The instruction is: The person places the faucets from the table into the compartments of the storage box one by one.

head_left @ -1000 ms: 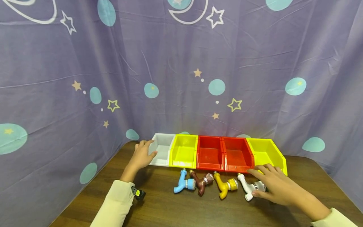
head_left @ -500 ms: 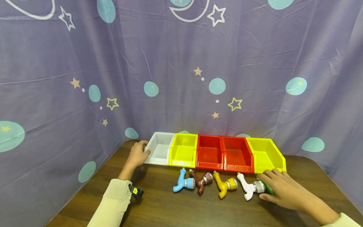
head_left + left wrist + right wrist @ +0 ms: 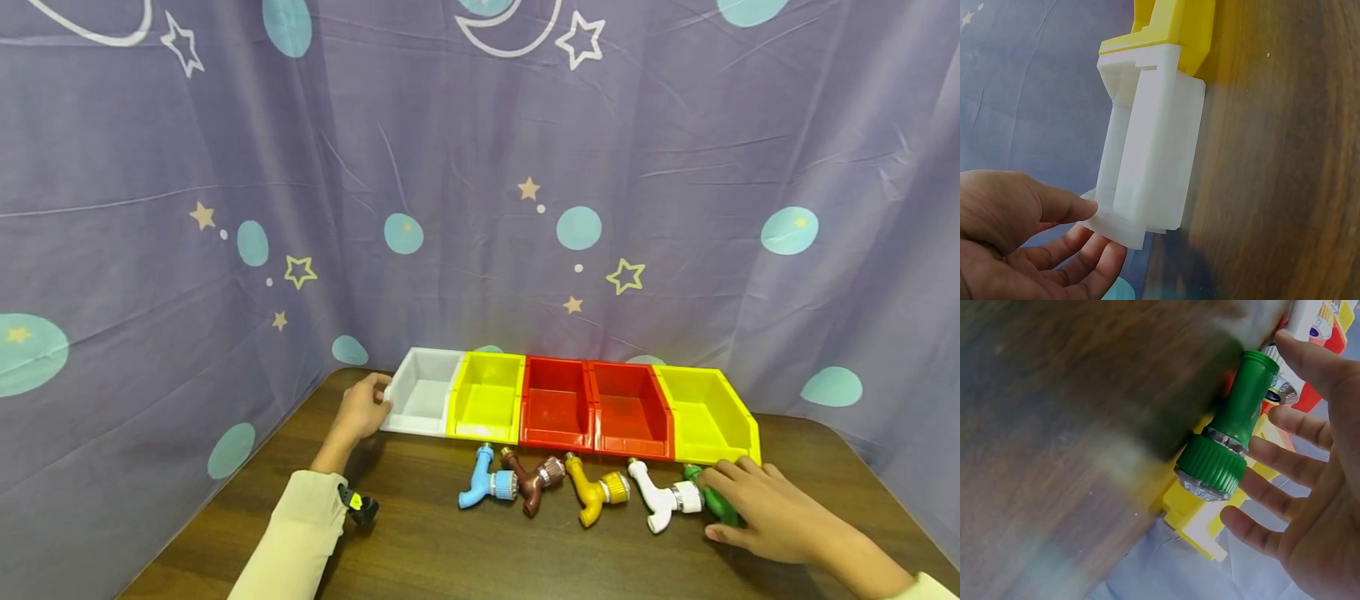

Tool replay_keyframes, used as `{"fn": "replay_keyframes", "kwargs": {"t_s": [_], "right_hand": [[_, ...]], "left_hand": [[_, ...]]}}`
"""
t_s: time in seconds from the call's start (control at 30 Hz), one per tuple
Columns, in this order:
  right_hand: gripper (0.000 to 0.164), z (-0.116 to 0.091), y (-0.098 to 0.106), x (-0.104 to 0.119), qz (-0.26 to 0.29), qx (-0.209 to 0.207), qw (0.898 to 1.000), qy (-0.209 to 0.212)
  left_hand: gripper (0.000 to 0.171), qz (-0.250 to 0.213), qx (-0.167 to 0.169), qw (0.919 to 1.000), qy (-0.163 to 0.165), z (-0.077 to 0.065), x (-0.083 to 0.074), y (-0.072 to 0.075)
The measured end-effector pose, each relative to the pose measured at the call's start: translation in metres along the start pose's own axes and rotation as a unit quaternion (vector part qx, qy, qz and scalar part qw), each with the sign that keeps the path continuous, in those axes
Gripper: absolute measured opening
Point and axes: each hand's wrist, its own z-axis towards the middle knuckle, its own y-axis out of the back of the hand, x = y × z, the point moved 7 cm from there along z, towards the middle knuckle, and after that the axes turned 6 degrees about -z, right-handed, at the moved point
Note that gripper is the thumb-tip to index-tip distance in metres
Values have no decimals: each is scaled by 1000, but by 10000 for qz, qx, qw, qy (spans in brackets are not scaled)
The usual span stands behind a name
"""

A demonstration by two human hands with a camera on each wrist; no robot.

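My left hand (image 3: 362, 408) pinches the outer side wall of the white bin (image 3: 422, 402). In the left wrist view the thumb lies over the rim and the fingers curl beneath it. Over the green tap (image 3: 717, 506), my right hand (image 3: 776, 517) hovers with its fingers spread. The right wrist view has the tap's ribbed green knob (image 3: 1210, 464) beside the fingertips; whether any finger touches it I cannot tell. To its left lie a white tap (image 3: 660, 500), a yellow tap (image 3: 592, 496), a brown tap (image 3: 532, 482) and a blue tap (image 3: 480, 483).
Right of the white bin, in one joined row, stand a yellow bin (image 3: 487, 404), two red bins, one left (image 3: 557, 408) and one right (image 3: 630, 412), and another yellow bin (image 3: 701, 417). The wooden table (image 3: 480, 558) meets a patterned curtain (image 3: 465, 292) behind and at the left.
The left hand has moved slightly left and closed on the white bin's side wall. The right hand has shifted right from the white tap, uncovering part of the green tap.
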Motion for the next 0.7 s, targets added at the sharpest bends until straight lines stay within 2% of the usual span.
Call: {"fn": "replay_keyframes", "kwargs": {"t_s": [0.3,0.57,0.7], "right_hand": [[64,-4,-8,-7,305,573,9979,-78],[51,-5,-11,-11,835,808,9932,35],[45,-8,-11,-13,838,774,9933,172]], "left_hand": [[42,5,-19,10000,4,1,1,0],[43,-101,25,9999,-48,2,3,1],[42,-161,23,9998,-86,2,4,3]]}}
